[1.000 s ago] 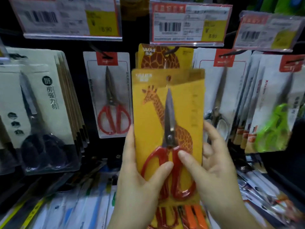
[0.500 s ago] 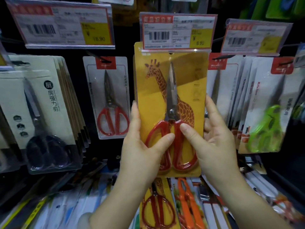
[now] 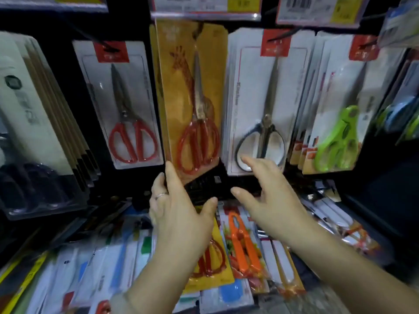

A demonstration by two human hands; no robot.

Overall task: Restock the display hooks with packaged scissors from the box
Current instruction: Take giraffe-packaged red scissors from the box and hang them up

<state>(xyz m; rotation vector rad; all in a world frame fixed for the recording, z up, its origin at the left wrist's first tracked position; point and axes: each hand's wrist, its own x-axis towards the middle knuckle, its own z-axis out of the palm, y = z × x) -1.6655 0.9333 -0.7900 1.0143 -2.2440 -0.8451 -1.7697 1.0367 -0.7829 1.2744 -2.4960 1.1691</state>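
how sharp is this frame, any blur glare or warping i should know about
Head view: soft all over from motion blur, and the print on the giraffe scissors pack and the price tags is unreadable; wide-angle warping bows the packs at the left and right edges outward; dim lighting, with black gaps between packs; faint sheen on the clear blister of the black-handled scissors pack; the left hand and right hand are fairly distinct.

Display hooks (image 3: 280, 36) carry hanging scissors packs (image 3: 192, 96); more packs (image 3: 240, 250) lie below.

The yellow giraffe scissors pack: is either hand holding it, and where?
The left hand touches the giraffe scissors pack at its lower left edge; the right hand is open, holding nothing.
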